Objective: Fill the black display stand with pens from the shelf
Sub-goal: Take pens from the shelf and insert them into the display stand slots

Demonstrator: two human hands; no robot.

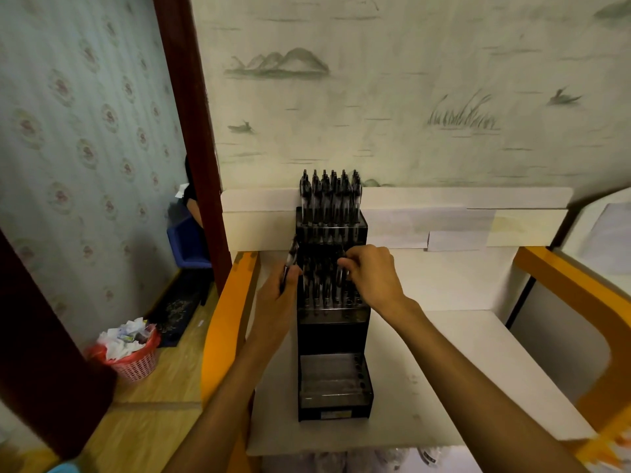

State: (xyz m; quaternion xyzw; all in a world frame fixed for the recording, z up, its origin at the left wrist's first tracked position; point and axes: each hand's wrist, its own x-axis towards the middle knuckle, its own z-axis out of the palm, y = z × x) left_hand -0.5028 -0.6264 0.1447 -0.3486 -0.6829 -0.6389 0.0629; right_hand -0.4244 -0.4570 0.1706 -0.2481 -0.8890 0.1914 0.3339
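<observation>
A black stepped display stand point(333, 339) sits on a white shelf point(461, 353) against the wall. Its top tier holds several black pens point(329, 196) standing upright, and the middle tier holds several more point(324, 285). The lowest tier point(333, 373) shows bare holes. My left hand point(276, 298) grips a few pens point(290, 264) just left of the stand. My right hand point(372, 274) pinches the top of a pen point(341, 268) standing in the middle tier's right side.
The shelf has orange side rails point(225, 319) left and right point(563, 278) and a white back panel point(444, 213). A pink waste basket point(131, 353) full of paper stands on the wooden floor to the left. A blue chair point(187, 244) shows beyond the doorway.
</observation>
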